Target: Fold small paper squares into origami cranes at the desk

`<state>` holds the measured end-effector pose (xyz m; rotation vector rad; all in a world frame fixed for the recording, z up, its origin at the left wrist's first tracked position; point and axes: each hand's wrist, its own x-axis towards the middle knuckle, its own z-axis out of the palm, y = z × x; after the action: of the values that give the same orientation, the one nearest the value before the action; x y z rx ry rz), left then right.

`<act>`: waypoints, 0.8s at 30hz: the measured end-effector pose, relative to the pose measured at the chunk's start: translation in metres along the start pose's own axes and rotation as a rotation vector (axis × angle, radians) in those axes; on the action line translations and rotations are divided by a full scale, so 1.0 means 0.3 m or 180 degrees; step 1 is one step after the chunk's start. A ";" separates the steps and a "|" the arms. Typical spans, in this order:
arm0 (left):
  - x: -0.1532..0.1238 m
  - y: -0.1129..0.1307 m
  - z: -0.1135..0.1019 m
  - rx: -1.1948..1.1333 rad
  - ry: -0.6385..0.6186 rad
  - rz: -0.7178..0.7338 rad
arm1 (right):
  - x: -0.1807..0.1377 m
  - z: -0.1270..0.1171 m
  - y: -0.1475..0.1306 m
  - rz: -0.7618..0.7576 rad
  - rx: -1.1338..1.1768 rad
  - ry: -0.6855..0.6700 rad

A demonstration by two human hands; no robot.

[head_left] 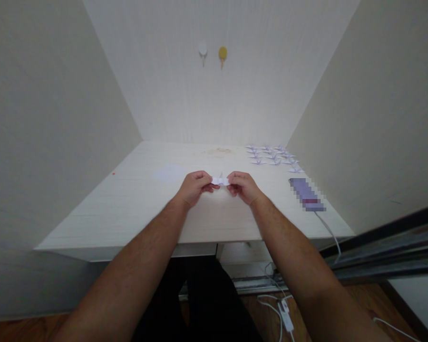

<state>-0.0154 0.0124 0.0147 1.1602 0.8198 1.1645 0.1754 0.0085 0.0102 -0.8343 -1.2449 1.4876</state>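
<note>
A small white folded paper crane [220, 181] is stretched between my two hands just above the white desk, with a thin point sticking up at its middle. My left hand [197, 185] pinches one wing between thumb and fingers. On the other side, my right hand [243, 185] is closed on the opposite wing the same way. Beyond my left hand lies a pale stack or sheet of white paper [169, 172], flat on the desk. Several finished paper cranes [271, 155] stand in rows at the back right.
A phone-like device [306, 194], blurred out, lies on the desk's right side with a white cable [330, 231] running over the edge. Walls enclose the desk [110, 209] on the left, back and right. Two hooks [223, 53] hang on the back wall. A power strip [286, 315] rests on the floor.
</note>
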 end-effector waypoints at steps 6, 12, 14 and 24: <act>0.005 -0.021 0.010 0.0461 0.0165 0.0172 | 0.007 -0.003 0.022 -0.0141 -0.0542 0.0204; 0.000 -0.013 0.013 0.0509 -0.0027 0.0169 | 0.004 -0.006 0.022 -0.0157 -0.0573 0.0073; 0.001 -0.016 0.011 0.0588 -0.0074 0.0187 | 0.000 -0.001 0.017 -0.0139 -0.0626 0.0027; 0.003 -0.019 0.009 0.0894 0.0020 0.0413 | -0.006 0.020 0.001 -0.0176 -0.0765 0.0005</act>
<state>-0.0113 0.0126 0.0100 1.4587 0.9456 1.1845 0.1702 0.0050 0.0112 -0.9497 -1.4535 1.3093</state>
